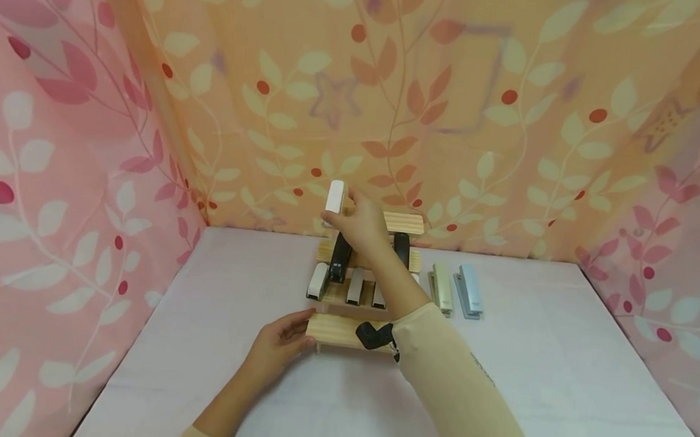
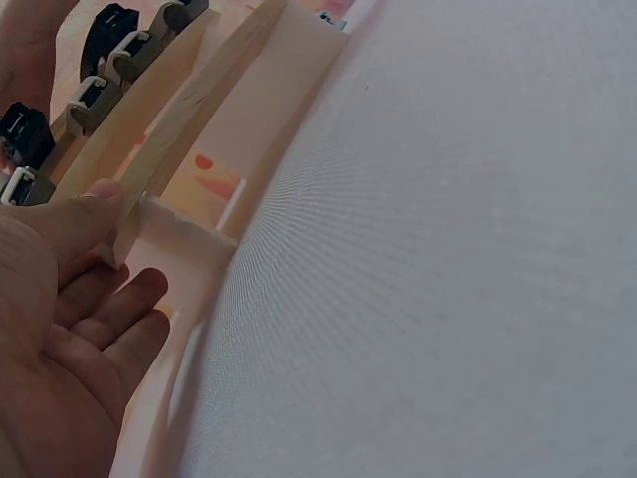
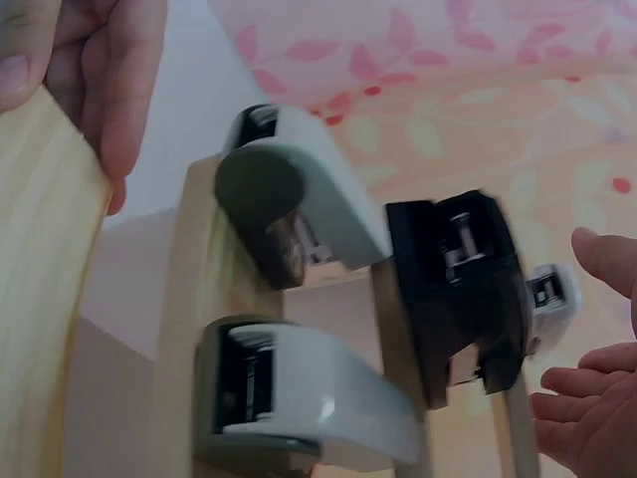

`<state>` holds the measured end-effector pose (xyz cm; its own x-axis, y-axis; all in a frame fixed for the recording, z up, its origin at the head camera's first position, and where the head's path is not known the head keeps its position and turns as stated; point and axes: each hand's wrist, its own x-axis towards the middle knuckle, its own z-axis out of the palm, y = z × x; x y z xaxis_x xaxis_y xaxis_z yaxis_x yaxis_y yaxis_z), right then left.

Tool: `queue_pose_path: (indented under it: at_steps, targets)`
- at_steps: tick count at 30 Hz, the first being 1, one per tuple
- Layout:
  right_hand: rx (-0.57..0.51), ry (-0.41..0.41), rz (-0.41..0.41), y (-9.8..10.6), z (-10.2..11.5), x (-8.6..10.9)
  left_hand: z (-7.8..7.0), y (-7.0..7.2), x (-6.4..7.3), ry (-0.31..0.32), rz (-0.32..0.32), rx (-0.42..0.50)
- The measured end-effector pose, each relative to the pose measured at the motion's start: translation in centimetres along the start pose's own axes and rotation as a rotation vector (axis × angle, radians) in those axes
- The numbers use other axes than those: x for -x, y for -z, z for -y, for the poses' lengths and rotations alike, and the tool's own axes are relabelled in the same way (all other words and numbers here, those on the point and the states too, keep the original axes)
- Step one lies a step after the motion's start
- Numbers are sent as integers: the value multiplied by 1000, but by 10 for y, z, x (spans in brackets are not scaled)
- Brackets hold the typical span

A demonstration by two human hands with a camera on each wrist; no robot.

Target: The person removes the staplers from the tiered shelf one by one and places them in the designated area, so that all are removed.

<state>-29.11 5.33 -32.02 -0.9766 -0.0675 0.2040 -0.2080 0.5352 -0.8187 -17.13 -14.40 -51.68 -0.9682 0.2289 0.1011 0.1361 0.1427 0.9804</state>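
A right hand [image 1: 361,227], thumb and fingers spread, is around a white stapler [image 1: 336,196] at the top of a stepped wooden rack [image 1: 332,328]; contact is unclear. The left hand [image 1: 277,345] pinches the lowest board's left end. Other staplers [image 1: 354,286] line the middle steps; green [image 1: 441,288] and blue ones [image 1: 470,290] stand right of it.

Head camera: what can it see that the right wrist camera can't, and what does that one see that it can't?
Of the two, only the head view shows the green stapler and the blue stapler, side by side on the table, right of the wooden rack.

Only the right wrist view shows, close up, metal parts inside the front end of a black stapler.

Both show the left hand gripping the rack, the right hand, white staplers and the leafy curtain.
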Motion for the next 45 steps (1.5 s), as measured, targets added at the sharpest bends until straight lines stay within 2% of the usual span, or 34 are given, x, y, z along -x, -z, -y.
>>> queue_pose_path:
  at_steps: [9, 20, 33, 45]
  targets:
    - [11, 29, 19, -10, -5, -8, -4, 2, 0, 12, -6, -18]
    - [133, 31, -26, -18, -9, -11, -3, 0, 0, 20, 1, 7]
    - [66, 37, -14, -12, -10, -11, -2, 0, -1, 10, 2, 0]
    - [39, 87, -102, -7, -13, -12, 0, 1, -1, -10, 9, 2]
